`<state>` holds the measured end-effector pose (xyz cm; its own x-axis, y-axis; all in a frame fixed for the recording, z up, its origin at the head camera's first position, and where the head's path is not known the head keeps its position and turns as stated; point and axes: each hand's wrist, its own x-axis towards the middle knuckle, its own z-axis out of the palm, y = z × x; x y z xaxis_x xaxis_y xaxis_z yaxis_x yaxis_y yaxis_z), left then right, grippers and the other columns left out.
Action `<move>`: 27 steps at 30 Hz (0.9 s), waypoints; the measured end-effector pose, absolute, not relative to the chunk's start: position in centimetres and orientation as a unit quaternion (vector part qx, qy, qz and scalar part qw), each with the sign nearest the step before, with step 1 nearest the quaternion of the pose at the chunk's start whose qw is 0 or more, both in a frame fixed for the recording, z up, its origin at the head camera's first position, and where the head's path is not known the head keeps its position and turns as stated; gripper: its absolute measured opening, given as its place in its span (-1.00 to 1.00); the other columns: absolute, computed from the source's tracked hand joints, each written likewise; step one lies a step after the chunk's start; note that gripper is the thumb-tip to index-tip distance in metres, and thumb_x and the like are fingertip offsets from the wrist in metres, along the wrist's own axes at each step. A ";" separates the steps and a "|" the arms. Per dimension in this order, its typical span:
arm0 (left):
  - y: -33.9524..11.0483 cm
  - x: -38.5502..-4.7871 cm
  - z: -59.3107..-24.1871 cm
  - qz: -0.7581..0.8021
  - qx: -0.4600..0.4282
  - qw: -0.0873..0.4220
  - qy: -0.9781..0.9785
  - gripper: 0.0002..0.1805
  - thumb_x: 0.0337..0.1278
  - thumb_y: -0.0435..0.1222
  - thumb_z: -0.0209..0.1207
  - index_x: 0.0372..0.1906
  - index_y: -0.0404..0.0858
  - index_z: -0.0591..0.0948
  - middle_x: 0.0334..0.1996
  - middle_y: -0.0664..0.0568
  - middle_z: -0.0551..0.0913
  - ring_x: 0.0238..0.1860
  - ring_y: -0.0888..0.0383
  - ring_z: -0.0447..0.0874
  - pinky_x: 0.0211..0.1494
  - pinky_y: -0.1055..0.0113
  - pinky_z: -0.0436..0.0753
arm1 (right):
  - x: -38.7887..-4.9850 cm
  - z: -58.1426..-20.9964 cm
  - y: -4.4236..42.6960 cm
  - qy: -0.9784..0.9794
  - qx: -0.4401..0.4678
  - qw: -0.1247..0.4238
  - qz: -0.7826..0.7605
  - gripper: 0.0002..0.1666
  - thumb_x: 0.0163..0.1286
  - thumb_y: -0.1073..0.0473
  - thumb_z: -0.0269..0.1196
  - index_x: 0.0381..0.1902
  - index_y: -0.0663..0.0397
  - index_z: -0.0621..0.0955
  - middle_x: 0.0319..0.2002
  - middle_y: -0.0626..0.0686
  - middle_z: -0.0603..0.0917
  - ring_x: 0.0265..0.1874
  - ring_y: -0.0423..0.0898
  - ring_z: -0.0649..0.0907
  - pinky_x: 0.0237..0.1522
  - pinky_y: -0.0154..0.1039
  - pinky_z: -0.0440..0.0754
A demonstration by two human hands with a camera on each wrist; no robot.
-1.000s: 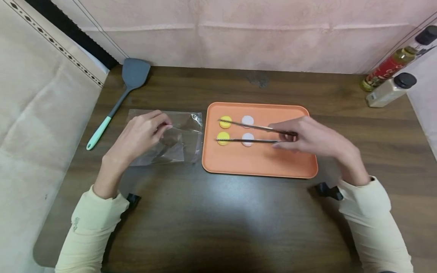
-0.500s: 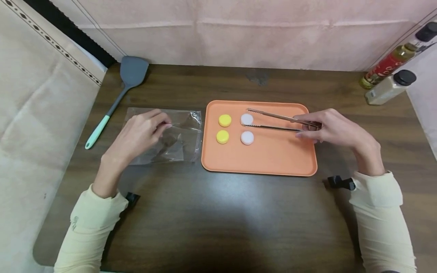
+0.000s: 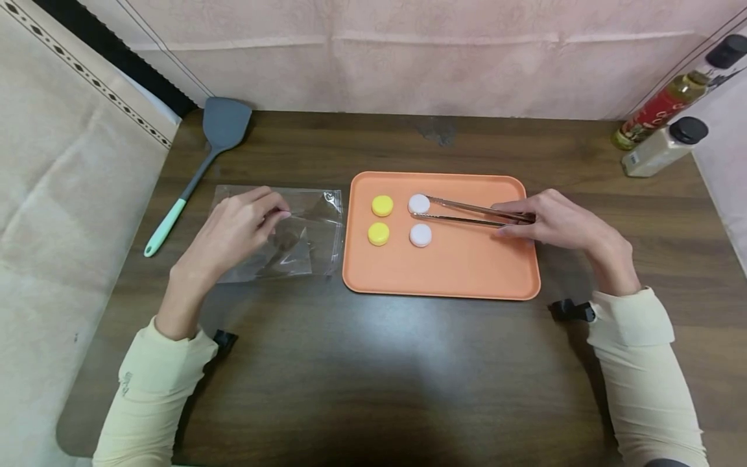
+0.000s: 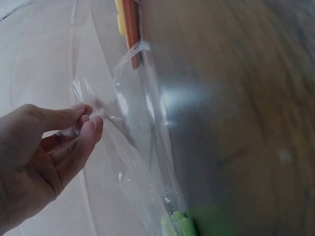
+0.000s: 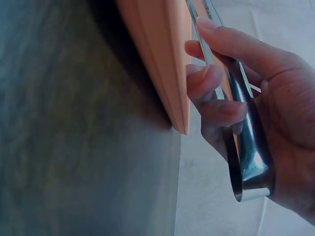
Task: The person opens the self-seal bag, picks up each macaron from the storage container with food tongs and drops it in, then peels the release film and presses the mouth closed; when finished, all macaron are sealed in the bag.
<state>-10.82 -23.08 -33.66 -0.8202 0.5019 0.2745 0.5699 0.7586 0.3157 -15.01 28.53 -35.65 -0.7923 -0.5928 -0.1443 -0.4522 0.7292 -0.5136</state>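
My left hand [image 3: 233, 230] pinches the upper layer of a clear plastic bag [image 3: 320, 227] between thumb and fingertips; the left wrist view shows the film [image 4: 130, 142] drawn up at the pinch. In my right hand [image 3: 563, 224] are metal tongs [image 3: 467, 207], their bend near the palm in the right wrist view. The tong arms stand apart, tips beside the upper white disc [image 3: 419, 203] on an orange tray [image 3: 443, 279]. Below it lies another white disc [image 3: 420, 235]. Two yellow discs, an upper one [image 3: 382, 205] and a lower one [image 3: 378, 233], lie to their left.
A grey spatula [image 3: 226, 123] with a mint handle lies at the back left of the wooden table [image 3: 373, 363]. At the back right are a red-labelled bottle [image 3: 659, 110] and a black-capped jar [image 3: 656, 152]. Pale cloth [image 3: 408, 58] hangs behind the table.
The tongs have drawn back right from over the yellow discs, then moved slightly left to the upper white disc, their arms closer together. My left hand keeps its pinch on the bag.
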 end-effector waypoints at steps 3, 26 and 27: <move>-23.0 -10.8 -33.7 -0.196 -0.285 0.082 -0.935 -0.96 0.45 -0.49 0.36 -0.13 -0.38 0.79 -0.22 -0.16 0.80 -0.45 0.07 0.60 -0.40 0.21 0.55 | -15.0 -35.7 28.6 0.917 -0.286 0.152 -0.232 -0.52 0.48 0.15 0.51 0.32 0.07 0.77 -0.56 -0.18 0.38 -0.58 -0.32 0.31 -0.48 -0.31 0.31; -23.1 -10.7 -33.5 -0.193 -0.281 0.081 -0.937 -0.97 0.45 -0.48 0.37 -0.14 -0.39 0.78 -0.25 -0.15 0.78 -0.48 0.10 0.60 -0.42 0.25 0.55 | -13.3 -34.1 21.6 0.875 -0.350 0.166 -0.290 -0.66 0.59 0.07 0.43 0.26 -0.09 0.78 -0.60 -0.25 0.45 -0.65 -0.33 0.39 -0.52 -0.34 0.35; -23.0 -10.7 -33.4 -0.192 -0.279 0.080 -0.937 -0.97 0.45 -0.48 0.37 -0.14 -0.39 0.78 -0.26 -0.15 0.78 -0.48 0.10 0.59 -0.42 0.26 0.55 | -13.1 -34.1 20.8 0.873 -0.356 0.168 -0.289 -0.63 0.59 0.07 0.43 0.28 -0.06 0.78 -0.60 -0.25 0.44 -0.65 -0.33 0.36 -0.53 -0.34 0.33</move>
<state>-10.74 -23.03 -33.41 -0.8312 0.4932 0.2567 0.5544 0.7698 0.3162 -13.09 20.78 -34.09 -0.6908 -0.7178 -0.0866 -0.5238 0.5794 -0.6245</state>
